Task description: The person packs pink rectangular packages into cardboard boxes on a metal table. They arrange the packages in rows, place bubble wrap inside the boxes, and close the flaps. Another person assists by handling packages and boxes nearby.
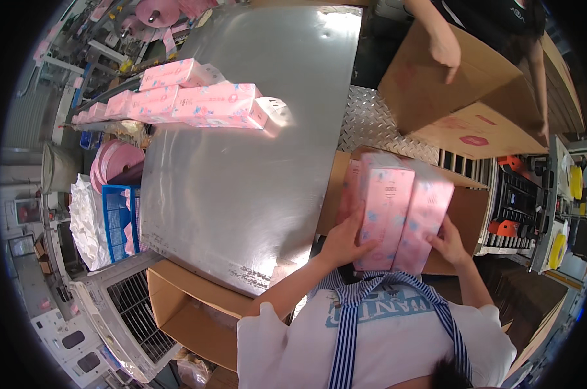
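Two long pink flower-printed tissue packs (388, 214) stand side by side between my hands. My left hand (346, 241) presses against the left side, thumb toward the front. Around the right-hand pack (429, 223), my right hand (450, 243) curls with its thumb on the face. The packs are slightly blurred. They are over an open cardboard carton (467, 223), whose flaps show on both sides. Another pink pack (348, 191) is partly hidden behind my left hand's packs.
A metal table (241, 188) lies to my left, with a row of pink packs (219, 104) at its far side. Across from me, a co-worker's hand (446, 55) reaches over another open carton (462, 123). An open box (196, 311) sits lower left; a roller conveyor (510, 201) is at right.
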{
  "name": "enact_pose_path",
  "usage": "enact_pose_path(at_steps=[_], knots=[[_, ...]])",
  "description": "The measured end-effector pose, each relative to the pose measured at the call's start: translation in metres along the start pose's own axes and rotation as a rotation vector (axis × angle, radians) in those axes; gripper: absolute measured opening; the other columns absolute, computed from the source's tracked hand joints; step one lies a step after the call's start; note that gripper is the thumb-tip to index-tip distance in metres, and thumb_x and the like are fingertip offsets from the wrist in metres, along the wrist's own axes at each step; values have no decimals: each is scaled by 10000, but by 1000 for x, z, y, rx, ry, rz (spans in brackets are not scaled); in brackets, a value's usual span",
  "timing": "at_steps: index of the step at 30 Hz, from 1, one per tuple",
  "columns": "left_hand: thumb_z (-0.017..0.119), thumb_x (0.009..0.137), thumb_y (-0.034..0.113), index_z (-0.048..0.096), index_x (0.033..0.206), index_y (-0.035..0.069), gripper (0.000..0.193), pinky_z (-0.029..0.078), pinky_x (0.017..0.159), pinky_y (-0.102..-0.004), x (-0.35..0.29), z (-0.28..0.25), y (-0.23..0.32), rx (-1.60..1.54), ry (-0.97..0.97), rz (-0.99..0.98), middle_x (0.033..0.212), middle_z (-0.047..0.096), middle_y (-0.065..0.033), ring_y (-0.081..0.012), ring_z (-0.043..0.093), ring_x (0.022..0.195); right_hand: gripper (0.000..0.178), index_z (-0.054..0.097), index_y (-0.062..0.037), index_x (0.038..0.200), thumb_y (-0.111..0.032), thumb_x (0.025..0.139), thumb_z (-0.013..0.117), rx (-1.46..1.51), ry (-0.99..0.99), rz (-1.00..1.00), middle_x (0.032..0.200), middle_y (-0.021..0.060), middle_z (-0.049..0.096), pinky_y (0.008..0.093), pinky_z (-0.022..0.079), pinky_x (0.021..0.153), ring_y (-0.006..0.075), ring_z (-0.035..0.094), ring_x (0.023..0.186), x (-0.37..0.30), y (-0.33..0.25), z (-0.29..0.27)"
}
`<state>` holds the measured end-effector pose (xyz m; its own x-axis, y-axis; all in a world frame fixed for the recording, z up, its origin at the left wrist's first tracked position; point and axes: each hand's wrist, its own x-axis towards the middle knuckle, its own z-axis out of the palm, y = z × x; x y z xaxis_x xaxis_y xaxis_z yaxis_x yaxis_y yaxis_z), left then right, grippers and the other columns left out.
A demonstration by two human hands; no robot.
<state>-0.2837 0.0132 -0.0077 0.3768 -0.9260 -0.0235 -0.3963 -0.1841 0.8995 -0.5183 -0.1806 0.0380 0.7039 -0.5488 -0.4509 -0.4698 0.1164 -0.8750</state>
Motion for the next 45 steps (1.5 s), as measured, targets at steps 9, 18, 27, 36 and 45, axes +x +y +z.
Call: enact_pose_path(at_steps=[9,18,27,36,45], knots=[[575,866,408,161,1491,175,785,530,683,-486,52,7,-63,776,-556,-309,987,619,-246,-384,646,774,771,335,4,1370,-319,772,698,-364,-11,79,1093,226,613,393,512,783,320,637,926,98,106,57],[559,861,395,596,1210,220,393,379,975,-556,162,-167,-68,951,637,-34,1270,529,-164,-359,457,1202,551,454,5,1266,-148,777,658,-786,194,-122,1165,216,568,436,483,862,363,592,1009,121,53,76],[546,873,455,644,1110,222,347,157,1031,-705,178,-220,-116,733,390,-73,1356,488,-33,-263,308,1364,491,526,-60,1224,-178,772,676,-791,287,-792,1277,172,499,454,371,979,359,474,1148,207,-119,181],[552,865,464,627,1158,214,393,274,987,-695,160,-342,-155,788,675,-374,1452,353,-113,-361,258,1367,570,401,-65,1372,-276,876,587,-810,174,-722,1345,230,416,467,370,992,402,449,1170,275,-141,259],[566,880,381,625,1129,186,321,199,1008,-708,135,-290,-166,657,508,5,1357,452,-55,-297,308,1350,605,293,-13,1406,-210,904,567,-836,47,-539,1242,282,451,453,462,865,448,540,984,277,-166,269]])
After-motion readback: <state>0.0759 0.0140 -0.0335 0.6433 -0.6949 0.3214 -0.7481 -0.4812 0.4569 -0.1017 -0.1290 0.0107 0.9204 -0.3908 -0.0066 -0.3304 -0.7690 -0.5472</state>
